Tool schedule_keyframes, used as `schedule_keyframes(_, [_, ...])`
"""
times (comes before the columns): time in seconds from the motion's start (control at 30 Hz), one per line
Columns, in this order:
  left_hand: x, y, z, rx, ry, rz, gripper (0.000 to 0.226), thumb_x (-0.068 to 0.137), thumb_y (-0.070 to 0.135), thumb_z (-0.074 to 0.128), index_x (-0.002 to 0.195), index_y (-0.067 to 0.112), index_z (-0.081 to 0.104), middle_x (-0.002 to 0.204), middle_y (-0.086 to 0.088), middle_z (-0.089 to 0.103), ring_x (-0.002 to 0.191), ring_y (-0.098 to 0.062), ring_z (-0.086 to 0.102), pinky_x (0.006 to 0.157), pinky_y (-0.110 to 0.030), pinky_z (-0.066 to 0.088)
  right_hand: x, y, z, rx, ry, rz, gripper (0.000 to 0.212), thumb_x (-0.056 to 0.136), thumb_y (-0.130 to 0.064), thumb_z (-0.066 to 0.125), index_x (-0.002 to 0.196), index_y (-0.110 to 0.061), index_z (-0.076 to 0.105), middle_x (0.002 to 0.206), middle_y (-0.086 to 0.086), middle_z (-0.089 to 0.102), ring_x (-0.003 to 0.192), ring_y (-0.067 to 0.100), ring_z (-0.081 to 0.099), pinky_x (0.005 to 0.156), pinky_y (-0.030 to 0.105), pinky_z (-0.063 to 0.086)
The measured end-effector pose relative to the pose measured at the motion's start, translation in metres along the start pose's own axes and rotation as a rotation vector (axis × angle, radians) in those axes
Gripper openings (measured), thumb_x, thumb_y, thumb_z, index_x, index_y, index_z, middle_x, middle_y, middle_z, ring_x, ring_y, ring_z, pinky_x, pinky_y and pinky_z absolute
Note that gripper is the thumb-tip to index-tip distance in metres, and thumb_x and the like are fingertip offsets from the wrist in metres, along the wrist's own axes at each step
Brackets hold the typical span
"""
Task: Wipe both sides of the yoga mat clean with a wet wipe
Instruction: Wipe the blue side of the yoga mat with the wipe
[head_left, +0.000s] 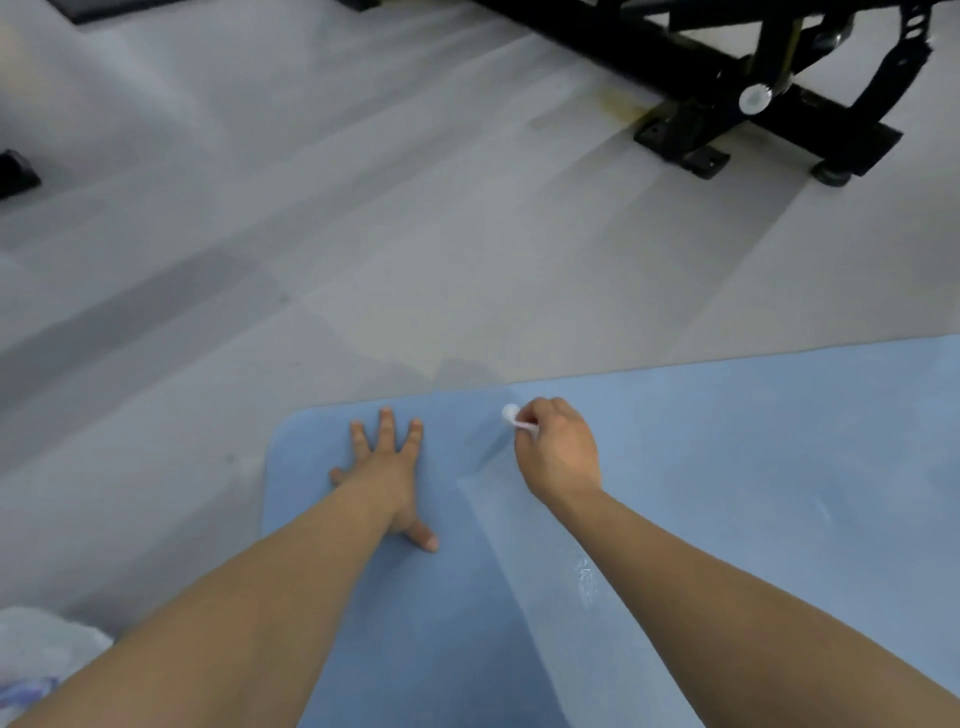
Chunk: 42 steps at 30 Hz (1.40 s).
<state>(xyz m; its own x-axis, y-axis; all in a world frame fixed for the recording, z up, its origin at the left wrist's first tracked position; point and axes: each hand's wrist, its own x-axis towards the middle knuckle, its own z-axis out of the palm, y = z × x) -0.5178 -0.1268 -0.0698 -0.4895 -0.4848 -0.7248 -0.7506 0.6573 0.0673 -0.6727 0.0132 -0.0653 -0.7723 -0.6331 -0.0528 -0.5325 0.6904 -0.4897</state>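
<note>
Two bare forearms reach forward over a pale blue foam yoga mat (727, 467), which lies flat on a smooth grey floor (363, 234) with its rounded corner at the near left. The left hand (387, 478) presses palm-down on the mat close to that corner, its fingers straight and spread wide, thumb stretched out to the side toward the person. The right hand (558, 452) sits just to the right of it, near the mat's far edge, its fingers curled and pinching a small crumpled white wet wipe (514, 418), which pokes out from the fingertips and meets the mat's surface. A lighter, shiny streak runs along the mat from under the right hand back toward the person, with a few glistening damp specks beside the right forearm. Beyond the mat, at the upper right, stands a black metal frame of exercise equipment (727, 93) with flat feet on the floor and a round white knob on one joint; it is well apart from the mat. At the lower left corner, beside the left elbow, lies a bit of pale crinkled plastic bag (41, 654), too blurred to make out further.
</note>
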Motion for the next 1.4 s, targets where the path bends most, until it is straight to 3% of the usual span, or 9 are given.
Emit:
schedule_keyframes(0.17, [0.011,-0.007,-0.008,-0.023,-0.037,0.043,0.143,0.064,0.052,0.09,0.156,0.04,-0.019,0.157,0.004,-0.042,0.147,-0.041,-0.03,0.112,-0.069,0.029,0.032,0.0,0.035,-0.148,0.083,-0.052,0.02,0.081,-0.002,0.055,0.097,-0.01,0.064,0.098,0.007,0.058,0.09,0.033,0.051,0.072,0.035,0.031])
schedule_keyframes(0.27, [0.012,-0.007,-0.008,-0.023,-0.052,0.038,0.137,0.07,0.048,0.087,0.154,0.041,-0.021,0.155,0.005,-0.044,0.146,-0.04,-0.032,0.111,-0.069,0.029,0.025,-0.003,0.054,-0.06,0.002,0.049,0.024,0.083,-0.021,0.055,0.102,-0.011,0.065,0.107,0.003,0.055,0.101,0.027,0.048,0.082,0.035,0.038])
schedule_keyframes(0.4, [0.009,-0.003,-0.009,-0.04,-0.064,0.026,0.135,0.073,0.043,0.086,0.154,0.041,-0.021,0.154,0.006,-0.046,0.146,-0.039,-0.033,0.108,-0.071,0.03,0.024,-0.006,0.057,-0.048,0.106,0.129,0.037,0.089,-0.046,0.055,0.111,-0.018,0.062,0.108,-0.003,0.057,0.104,0.022,0.048,0.087,0.036,0.038])
schedule_keyframes(0.5, [0.008,-0.002,-0.011,-0.051,-0.065,0.027,0.135,0.073,0.042,0.087,0.154,0.042,-0.021,0.154,0.006,-0.046,0.146,-0.038,-0.033,0.109,-0.071,0.029,0.034,-0.001,0.06,-0.086,0.076,0.123,0.031,0.097,-0.035,0.049,0.121,-0.018,0.059,0.112,0.002,0.057,0.106,0.025,0.05,0.088,0.036,0.037])
schedule_keyframes(0.63, [0.007,-0.001,-0.011,-0.057,-0.07,0.023,0.135,0.073,0.041,0.087,0.154,0.042,-0.021,0.153,0.006,-0.047,0.146,-0.037,-0.034,0.11,-0.072,0.027,0.04,-0.013,0.067,0.034,0.071,0.101,0.019,0.093,-0.007,0.048,0.099,-0.005,0.065,0.095,0.016,0.059,0.087,0.037,0.057,0.075,0.043,0.045])
schedule_keyframes(1.0, [0.006,-0.002,-0.013,-0.059,-0.07,0.016,0.136,0.072,0.043,0.087,0.153,0.044,-0.022,0.153,0.007,-0.047,0.146,-0.036,-0.035,0.109,-0.07,0.029,0.034,-0.027,0.079,-0.113,-0.062,-0.333,0.019,0.085,-0.004,0.055,0.102,-0.012,0.06,0.093,0.012,0.052,0.079,0.032,0.049,0.07,0.037,0.042])
schedule_keyframes(1.13, [0.005,-0.002,-0.013,-0.06,-0.065,0.013,0.137,0.071,0.044,0.088,0.153,0.045,-0.021,0.152,0.008,-0.048,0.146,-0.035,-0.034,0.111,-0.07,0.029,0.054,0.03,0.045,-0.158,0.055,-0.177,0.008,0.082,-0.009,0.055,0.088,-0.007,0.059,0.082,0.019,0.052,0.069,0.038,0.056,0.059,0.039,0.041])
schedule_keyframes(1.27, [0.006,-0.002,-0.013,-0.055,-0.066,0.005,0.137,0.07,0.044,0.088,0.153,0.045,-0.021,0.153,0.009,-0.047,0.146,-0.036,-0.034,0.11,-0.07,0.029,0.071,0.105,0.001,-0.044,0.179,0.112,0.017,0.097,-0.019,0.049,0.097,-0.01,0.064,0.096,0.015,0.055,0.079,0.037,0.057,0.069,0.036,0.042])
schedule_keyframes(1.4, [0.006,0.0,-0.014,-0.054,-0.07,-0.004,0.138,0.07,0.043,0.089,0.152,0.046,-0.023,0.152,0.009,-0.048,0.146,-0.036,-0.034,0.111,-0.07,0.028,0.067,0.086,0.023,-0.007,0.247,0.125,0.017,0.097,-0.013,0.05,0.097,-0.005,0.064,0.095,0.016,0.055,0.078,0.036,0.054,0.069,0.034,0.039])
